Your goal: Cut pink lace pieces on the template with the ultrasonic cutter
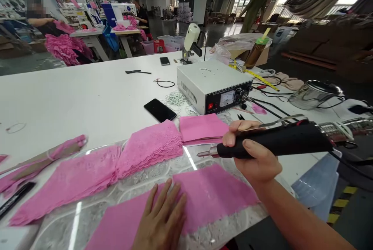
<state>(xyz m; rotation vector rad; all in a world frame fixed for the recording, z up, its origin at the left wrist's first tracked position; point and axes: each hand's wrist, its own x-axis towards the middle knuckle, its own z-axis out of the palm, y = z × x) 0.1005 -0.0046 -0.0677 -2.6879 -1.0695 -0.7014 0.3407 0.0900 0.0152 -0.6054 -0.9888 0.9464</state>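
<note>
My right hand [256,157] is wrapped round the black handle of an ultrasonic welding gun [279,139]. Its metal tip points left, held above the work surface and apart from the cloth. Flat on the pink fabric pieces [215,195] rests my left hand [163,219], fingers stretched out, where two pieces meet. Behind them lies a stack of scalloped pink lace pieces [151,143], and a plain pink stack [202,127] sits beside it. A clear patterned sheet [140,191] covers the table under the fabric.
A metal control box [214,83] with dial and red switch stands behind the stacks. Around it are a black phone [160,110], a white-green cutting machine [191,40], a glass jar [311,94] and a yellow tape measure [262,79]. Cables run right. Other people work farther back.
</note>
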